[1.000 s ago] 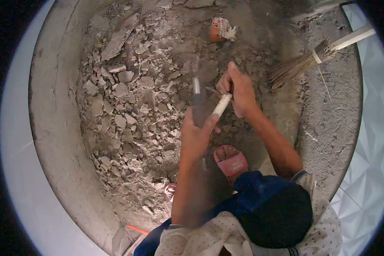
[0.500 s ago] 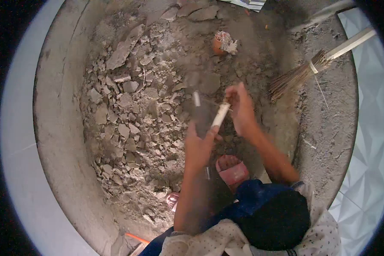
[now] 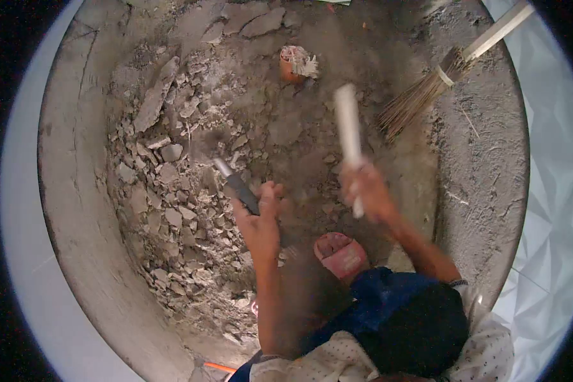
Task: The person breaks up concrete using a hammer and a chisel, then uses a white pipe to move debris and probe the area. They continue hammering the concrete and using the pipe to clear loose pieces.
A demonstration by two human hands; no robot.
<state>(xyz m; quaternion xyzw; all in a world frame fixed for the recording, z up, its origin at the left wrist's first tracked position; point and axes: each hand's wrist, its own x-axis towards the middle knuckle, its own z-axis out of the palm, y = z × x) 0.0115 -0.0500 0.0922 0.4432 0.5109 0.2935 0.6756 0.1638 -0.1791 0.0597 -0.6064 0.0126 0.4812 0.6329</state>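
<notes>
My left hand point(image 3: 259, 219) is over the rubble, its fingers around a dark grey handle point(image 3: 240, 191) with a shiny metal section at the far end. Beyond that metal the tool's head is a dark blur, so I cannot make out its kind. To the right, my right hand point(image 3: 369, 191) grips a pale stick point(image 3: 347, 118), smeared by motion. Most of the stick points up and away, and a short end shows below the fist. Bare, dusty ground lies beneath both hands. The two held things are apart.
Broken chunks of rubble point(image 3: 172, 216) cover the left of the round pit, within a curved cement wall point(image 3: 63, 191). An orange pipe stub point(image 3: 291, 71) stuffed with whitish material stands ahead. A twig broom point(image 3: 420, 95) leans at right. My sandalled foot point(image 3: 341, 254) is below.
My hands have moved apart. The pale stick, earlier in my left hand with its far end by my right, is now in my right fist. My left hand has shifted left with the dark-handled tool.
</notes>
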